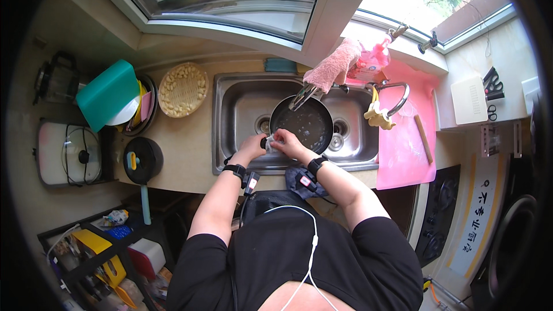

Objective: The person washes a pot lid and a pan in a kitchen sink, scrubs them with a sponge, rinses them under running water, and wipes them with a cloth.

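A dark round pan (304,123) rests over the divider of the double stainless-steel sink (244,93), with liquid and white suds inside it. My left hand (252,147) grips the dark handle (263,142) at the pan's near-left side; the fingers cover most of it. Pressed against the handle's base is a whitish scrubber or cloth (271,143), pinched in the fingers of my right hand (292,143). Its exact kind is too small to tell. The metal faucet spout (302,96) hangs over the pan's far edge, with a pink cloth (332,65) draped on its upper part.
Left of the sink lie a woven tray of pale pieces (183,90), a teal board (110,95) and a lidded pot (142,160). A pink mat (399,151) with a wooden rolling pin (423,139) covers the right counter. A gas hob (438,216) stands further right.
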`<state>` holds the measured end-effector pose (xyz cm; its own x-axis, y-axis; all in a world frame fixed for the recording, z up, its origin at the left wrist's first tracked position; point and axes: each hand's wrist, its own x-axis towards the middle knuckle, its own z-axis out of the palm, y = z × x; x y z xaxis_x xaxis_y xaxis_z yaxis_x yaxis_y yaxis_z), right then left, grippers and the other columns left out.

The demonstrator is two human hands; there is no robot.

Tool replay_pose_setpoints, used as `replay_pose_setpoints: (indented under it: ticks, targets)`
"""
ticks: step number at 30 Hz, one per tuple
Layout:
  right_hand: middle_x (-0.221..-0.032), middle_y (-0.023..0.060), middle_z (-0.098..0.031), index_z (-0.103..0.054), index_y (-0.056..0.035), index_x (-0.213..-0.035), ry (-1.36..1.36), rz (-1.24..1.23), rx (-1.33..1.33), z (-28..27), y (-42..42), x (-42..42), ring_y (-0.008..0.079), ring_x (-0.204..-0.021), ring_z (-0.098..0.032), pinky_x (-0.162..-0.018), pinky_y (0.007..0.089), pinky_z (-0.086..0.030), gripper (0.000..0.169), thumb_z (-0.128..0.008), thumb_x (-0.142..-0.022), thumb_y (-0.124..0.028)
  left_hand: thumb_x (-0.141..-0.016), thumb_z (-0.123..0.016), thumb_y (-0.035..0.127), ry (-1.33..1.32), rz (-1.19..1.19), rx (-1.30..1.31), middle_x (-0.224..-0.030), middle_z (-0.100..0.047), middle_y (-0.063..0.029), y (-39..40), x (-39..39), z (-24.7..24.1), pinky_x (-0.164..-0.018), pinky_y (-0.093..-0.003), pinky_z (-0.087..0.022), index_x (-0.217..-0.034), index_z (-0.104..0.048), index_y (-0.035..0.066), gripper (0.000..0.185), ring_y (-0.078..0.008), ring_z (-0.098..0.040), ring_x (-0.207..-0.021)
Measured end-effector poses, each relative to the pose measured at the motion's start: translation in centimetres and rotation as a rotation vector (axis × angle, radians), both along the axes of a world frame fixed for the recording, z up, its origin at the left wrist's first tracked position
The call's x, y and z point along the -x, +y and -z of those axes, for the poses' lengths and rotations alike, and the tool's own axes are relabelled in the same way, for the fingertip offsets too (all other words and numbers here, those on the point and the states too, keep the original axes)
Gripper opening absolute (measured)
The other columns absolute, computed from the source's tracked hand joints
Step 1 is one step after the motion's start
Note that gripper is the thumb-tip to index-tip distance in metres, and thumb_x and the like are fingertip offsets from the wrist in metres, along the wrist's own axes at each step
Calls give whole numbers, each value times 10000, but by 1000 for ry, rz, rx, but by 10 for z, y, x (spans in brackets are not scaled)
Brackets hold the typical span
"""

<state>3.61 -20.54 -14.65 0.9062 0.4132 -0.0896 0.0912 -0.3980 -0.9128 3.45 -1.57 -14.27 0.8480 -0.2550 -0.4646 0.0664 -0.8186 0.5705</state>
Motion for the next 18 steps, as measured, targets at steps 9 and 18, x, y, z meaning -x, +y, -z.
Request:
replay_pose_setpoints:
  ticks: [9,18]
  targets:
    - [-809,123,-564,-530,-62,-873,-348,-355,235,-34,-54,18,325,-834,-549,-728,395,-457,177,-566,-705,-17,-605,-694,149,181,-171,136,-990,-630,-183,47,18,-26,-800,-377,-485,-1078,-598,83,488,-328,-603,-929]
    - [-923,22,-539,-595,-151,-1106,-735,-550,604,-41,-92,-36,203,-938,-517,-867,325,-401,347,-497,-774,-122,-641,-684,102,52,-38,177,-951,-646,-154,66,33,-17,-793,-327,-477,-1074,-593,30,447,-271,-622,-880]
